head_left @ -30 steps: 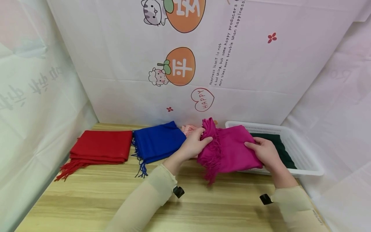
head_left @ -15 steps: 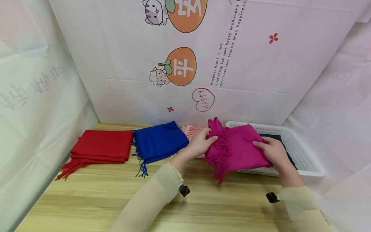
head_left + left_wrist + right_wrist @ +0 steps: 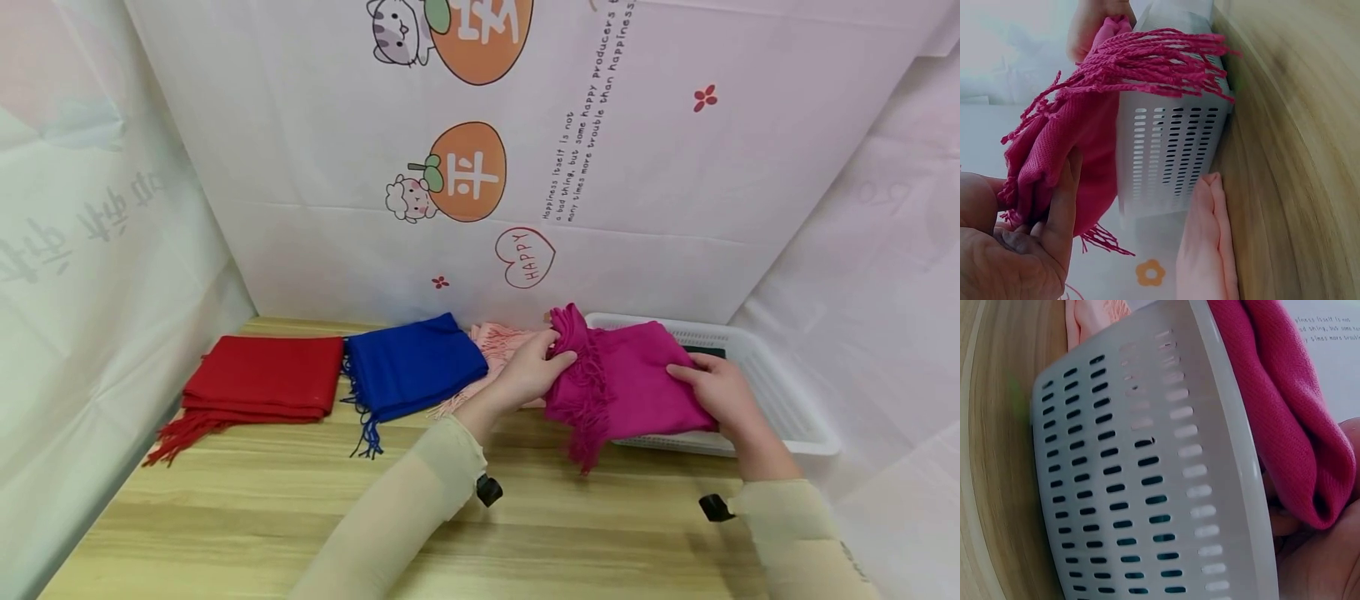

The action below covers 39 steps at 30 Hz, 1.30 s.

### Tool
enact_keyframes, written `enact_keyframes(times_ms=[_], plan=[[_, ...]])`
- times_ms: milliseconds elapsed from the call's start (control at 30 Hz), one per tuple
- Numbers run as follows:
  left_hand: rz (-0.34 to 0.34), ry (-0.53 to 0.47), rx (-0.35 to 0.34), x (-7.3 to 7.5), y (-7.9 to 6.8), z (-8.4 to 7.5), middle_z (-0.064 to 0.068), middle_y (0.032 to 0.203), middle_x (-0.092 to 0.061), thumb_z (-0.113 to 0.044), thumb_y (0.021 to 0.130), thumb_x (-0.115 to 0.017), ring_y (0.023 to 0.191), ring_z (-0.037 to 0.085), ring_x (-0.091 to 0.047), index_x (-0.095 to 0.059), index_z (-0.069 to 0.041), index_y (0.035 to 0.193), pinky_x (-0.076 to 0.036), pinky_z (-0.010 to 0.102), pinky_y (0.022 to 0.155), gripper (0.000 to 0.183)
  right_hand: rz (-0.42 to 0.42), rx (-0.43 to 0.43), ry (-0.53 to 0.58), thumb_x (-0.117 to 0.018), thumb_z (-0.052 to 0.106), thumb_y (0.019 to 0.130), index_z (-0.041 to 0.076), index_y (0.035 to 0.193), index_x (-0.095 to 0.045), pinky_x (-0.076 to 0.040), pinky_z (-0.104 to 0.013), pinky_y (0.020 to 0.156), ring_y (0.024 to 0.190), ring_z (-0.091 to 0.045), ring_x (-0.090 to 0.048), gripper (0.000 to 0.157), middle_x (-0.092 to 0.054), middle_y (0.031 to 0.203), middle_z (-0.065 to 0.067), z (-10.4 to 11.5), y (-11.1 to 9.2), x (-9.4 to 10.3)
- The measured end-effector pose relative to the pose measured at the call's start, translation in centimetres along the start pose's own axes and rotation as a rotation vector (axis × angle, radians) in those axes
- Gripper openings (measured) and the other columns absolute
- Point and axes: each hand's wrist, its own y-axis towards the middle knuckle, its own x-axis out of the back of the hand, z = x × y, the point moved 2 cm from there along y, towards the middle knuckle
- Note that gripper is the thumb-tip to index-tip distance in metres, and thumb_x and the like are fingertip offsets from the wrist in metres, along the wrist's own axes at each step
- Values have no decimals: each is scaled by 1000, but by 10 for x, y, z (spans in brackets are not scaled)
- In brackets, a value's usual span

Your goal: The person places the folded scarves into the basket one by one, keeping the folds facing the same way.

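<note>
A folded magenta scarf (image 3: 648,383) with fringed ends is held up between both hands at the left part of the white plastic basket (image 3: 787,400). My left hand (image 3: 528,367) grips its fringed left end, thumb on top and fingers underneath. At the opposite edge my right hand (image 3: 720,392) pinches the fold, its thumb lying on the upper face. In the right wrist view the scarf's folded edge (image 3: 1310,456) shows just above the basket rim (image 3: 1244,444). A dark green cloth (image 3: 705,352) inside the basket is mostly covered by the scarf.
Left of the basket, a pink fringed scarf (image 3: 498,342) lies partly behind my left hand. Further left on the wooden table (image 3: 300,517) are a folded blue scarf (image 3: 416,367) and a folded red scarf (image 3: 262,375). White printed sheeting (image 3: 622,267) rises behind and at both sides.
Both hands have moved to the right with the magenta scarf, further over the basket. More of the pink scarf shows now, and less of the dark green cloth.
</note>
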Motion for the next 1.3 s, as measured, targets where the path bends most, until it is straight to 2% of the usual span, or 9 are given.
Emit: enact_keyframes(times_ms=[167,300,400,600,833,1167,1300], plan=[[18,-18,0,-6,3,-3,3,126,-73,-28,116,-63,108,11,-69,-65,-10,142,-57,32,95,32,-21,2,-45,-66,43,113,-7,164,-47,-63,-34,67,73,-17,-73,74,-74,106,-6,-3,0,6],[47,-46,-2,-10,4,-6,4,127,-73,-27,116,-63,104,8,-71,-63,-9,148,-59,29,89,37,-35,-4,-53,-66,44,112,-5,166,-46,-63,-33,68,75,-16,-73,76,-71,120,-16,-6,0,11],[63,-40,-10,-14,6,-6,4,128,-72,-26,116,-63,104,7,-70,-61,-7,152,-58,27,89,41,-42,-6,-58,-66,45,112,-6,166,-45,-62,-32,68,75,-15,-72,77,-68,127,-20,-8,1,14],[86,-15,-20,-20,9,-5,7,133,-72,-24,117,-60,107,5,-69,-57,-5,157,-56,25,93,45,-47,-10,-75,-65,46,112,-5,165,-47,-61,-31,69,77,-15,-71,76,-67,131,-22,-11,2,19],[116,19,-42,-25,13,-10,3,125,-73,-20,116,-61,102,5,-67,-62,-5,148,-55,23,90,36,-52,-15,-100,-64,46,112,-5,165,-46,-59,-28,71,81,-11,-68,76,-55,150,-34,-16,4,26],[134,79,-44,-36,21,-15,12,141,-72,-15,114,-62,121,10,-67,-58,-3,156,-53,22,100,44,-68,-19,-110,-65,48,112,-4,165,-47,-57,-25,71,86,-10,-65,77,-50,156,-36,-23,8,36],[144,49,-25,-39,24,-17,15,148,-68,-15,115,-61,132,14,-65,-51,-5,163,-53,24,106,50,-79,-21,-100,-66,48,111,-4,164,-49,-57,-24,73,88,-8,-63,76,-51,156,-33,-27,11,40]])
